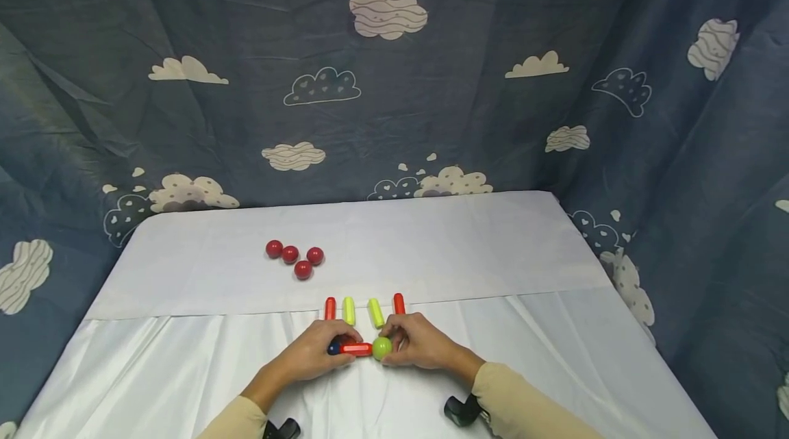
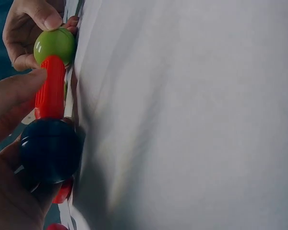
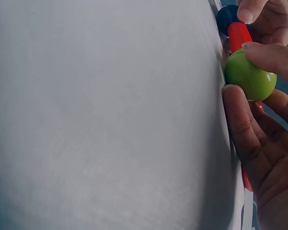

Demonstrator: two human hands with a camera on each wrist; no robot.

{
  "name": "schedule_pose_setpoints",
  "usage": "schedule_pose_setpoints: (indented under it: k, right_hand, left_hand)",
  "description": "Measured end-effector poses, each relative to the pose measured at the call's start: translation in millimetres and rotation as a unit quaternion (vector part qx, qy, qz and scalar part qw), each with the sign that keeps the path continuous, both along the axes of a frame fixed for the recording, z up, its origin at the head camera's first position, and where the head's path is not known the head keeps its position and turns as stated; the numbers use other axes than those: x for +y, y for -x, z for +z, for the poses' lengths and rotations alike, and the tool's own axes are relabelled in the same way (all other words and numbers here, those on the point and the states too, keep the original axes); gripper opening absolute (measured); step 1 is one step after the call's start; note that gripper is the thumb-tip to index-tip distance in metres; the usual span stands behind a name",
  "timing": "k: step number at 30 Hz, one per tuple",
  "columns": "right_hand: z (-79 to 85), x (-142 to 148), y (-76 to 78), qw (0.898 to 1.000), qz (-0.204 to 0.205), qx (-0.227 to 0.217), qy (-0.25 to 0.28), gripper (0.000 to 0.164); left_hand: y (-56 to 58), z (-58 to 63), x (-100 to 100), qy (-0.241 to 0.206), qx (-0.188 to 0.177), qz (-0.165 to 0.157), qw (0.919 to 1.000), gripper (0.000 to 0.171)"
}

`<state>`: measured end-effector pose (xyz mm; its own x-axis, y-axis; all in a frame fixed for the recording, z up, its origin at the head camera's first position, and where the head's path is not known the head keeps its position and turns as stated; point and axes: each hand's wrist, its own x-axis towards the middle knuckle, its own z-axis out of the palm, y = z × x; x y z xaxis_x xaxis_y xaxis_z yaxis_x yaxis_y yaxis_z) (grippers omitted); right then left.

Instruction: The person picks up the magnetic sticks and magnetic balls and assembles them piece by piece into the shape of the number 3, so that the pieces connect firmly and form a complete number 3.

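Observation:
A short red stick (image 1: 357, 349) joins a dark blue ball (image 1: 333, 348) at its left end and meets a green ball (image 1: 381, 348) at its right end. My left hand (image 1: 317, 351) grips the red stick near the blue ball, its thumb along the stick in the left wrist view. With thumb and fingers my right hand (image 1: 422, 342) pinches the green ball, also seen as a green ball (image 3: 251, 75) in the right wrist view. Both hands work low over the white cloth, close to each other.
Beyond the hands lie a red stick (image 1: 330, 308), a yellow-green stick (image 1: 349, 311), another yellow-green stick (image 1: 376, 313) and a red stick (image 1: 399, 303). Several red balls (image 1: 303, 270) sit farther back, left of centre. A white cloth (image 1: 468, 247) covers the table; a dark cloud-print curtain (image 1: 431, 96) hangs behind.

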<state>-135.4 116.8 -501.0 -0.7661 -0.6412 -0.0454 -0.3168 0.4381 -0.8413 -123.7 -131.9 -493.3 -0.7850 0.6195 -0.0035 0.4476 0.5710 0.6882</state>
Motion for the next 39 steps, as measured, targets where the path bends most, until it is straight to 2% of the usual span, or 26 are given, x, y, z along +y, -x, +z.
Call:
schedule_pose_setpoints:
  k: [7, 13, 18, 27, 34, 39]
  right_hand:
    - [1.4, -0.7, 0.1, 1.0, -0.004, -0.003, 0.001, 0.032]
    - [1.8, -2.3, 0.4, 1.0, -0.001, -0.008, 0.002, 0.031]
    - [-0.4, -1.0, -1.2, 1.0, 0.001, -0.013, -0.005, 0.032]
    - [-4.0, 0.1, 1.6, 1.0, -0.005, -0.005, 0.007, 0.034]
    - [-3.1, -0.5, 2.0, 1.0, -0.006, -0.01, 0.006, 0.034]
    - [-1.6, -0.6, 2.1, 1.0, -0.007, -0.01, 0.009, 0.035]
  left_hand:
    - [1.2, -1.0, 5.3, 0.009, -0.022, 0.011, 0.9997, 0.019]
    - [0.7, -2.7, 5.1, -0.008, -0.04, 0.026, 0.9988, 0.016]
    - [0.7, -7.8, 4.7, -0.019, -0.058, 0.025, 0.9978, 0.016]
    - [4.9, -7.0, 5.0, -0.034, -0.053, 0.016, 0.9979, 0.017]
    - [4.6, -4.3, 4.7, -0.033, -0.066, 0.017, 0.9971, 0.017]
    - [6.0, -6.6, 4.9, -0.036, -0.069, 0.015, 0.9969, 0.016]
